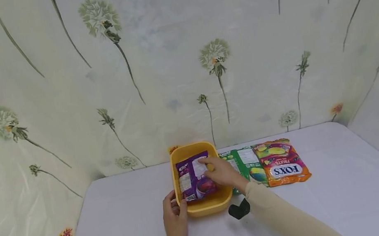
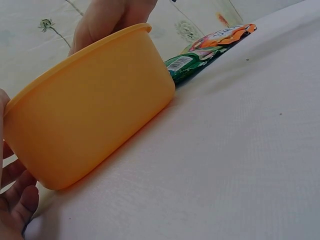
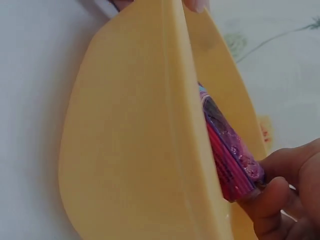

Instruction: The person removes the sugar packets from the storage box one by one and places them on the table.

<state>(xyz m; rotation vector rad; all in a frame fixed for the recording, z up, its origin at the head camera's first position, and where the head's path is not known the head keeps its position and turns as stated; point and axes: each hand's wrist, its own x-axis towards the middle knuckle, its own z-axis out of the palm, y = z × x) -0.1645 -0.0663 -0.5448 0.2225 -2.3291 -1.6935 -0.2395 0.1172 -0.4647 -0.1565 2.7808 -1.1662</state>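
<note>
A yellow plastic tub (image 1: 210,209) stands near the back of the white table. My left hand (image 1: 175,220) grips its left side, with the thumb at the rim and the fingers along the outer wall (image 2: 95,105). Inside the tub lies a purple candy bag (image 1: 193,179), its back label facing up. Reaching over the tub's right side, my right hand (image 1: 222,172) pinches an end of that bag between thumb and finger, as the right wrist view shows on the purple wrapper (image 3: 227,145). The tub's wall hides the bag's lower part there.
Right of the tub lie green candy bags (image 1: 246,157), partly hidden by the right arm. An orange Fox's Fruits bag (image 1: 281,161) lies beside them. A black heart-shaped mark (image 1: 240,209) shows on the tablecloth (image 1: 124,220). A dandelion-print curtain (image 1: 167,75) hangs behind the table.
</note>
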